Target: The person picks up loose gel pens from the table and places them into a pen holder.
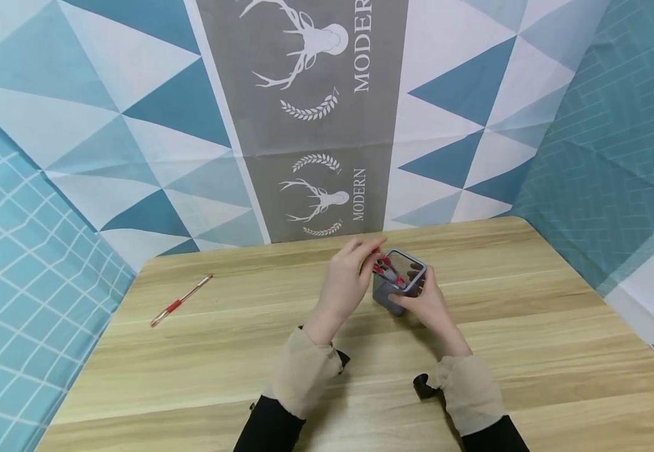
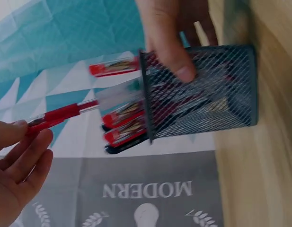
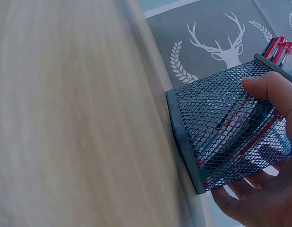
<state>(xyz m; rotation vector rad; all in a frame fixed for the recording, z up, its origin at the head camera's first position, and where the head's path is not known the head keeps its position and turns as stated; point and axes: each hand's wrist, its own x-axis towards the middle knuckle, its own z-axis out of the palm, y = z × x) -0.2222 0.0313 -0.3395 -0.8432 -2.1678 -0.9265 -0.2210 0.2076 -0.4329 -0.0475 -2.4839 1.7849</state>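
The left hand [image 1: 345, 282] has its grip pinched on a red-capped pen [image 2: 65, 115]: in the left wrist view the fingertips [image 2: 22, 130] close round the red end while the clear barrel reaches into the mouth of the mesh pen holder [image 1: 399, 284]. How far the pen's tip sits inside the holder is hard to judge through the mesh.

The right hand [image 1: 425, 304] wraps the holder from the near side. Its thumb [image 3: 266, 90] presses on one mesh wall and the other fingers curl round the opposite side, so this grip is closed on the holder. The holder is dark grey wire mesh with a solid band at its base. It stands on the bench [image 1: 530, 326], near the far middle, tipped a little towards the left hand. Several more pens with red caps [image 2: 118, 135] stick out of its opening, packed close together.

Both wrists show pale beige cuffs over black sleeves [image 1: 273, 430].

Well apart from the hands, a single pen with a red grip section [image 1: 181, 300] lies flat on the left part of the bench, angled towards the far edge. Behind the bench hangs a cloth backdrop [image 1: 316, 113] with blue and white triangles and a grey strip bearing white deer heads and the word MODERN.
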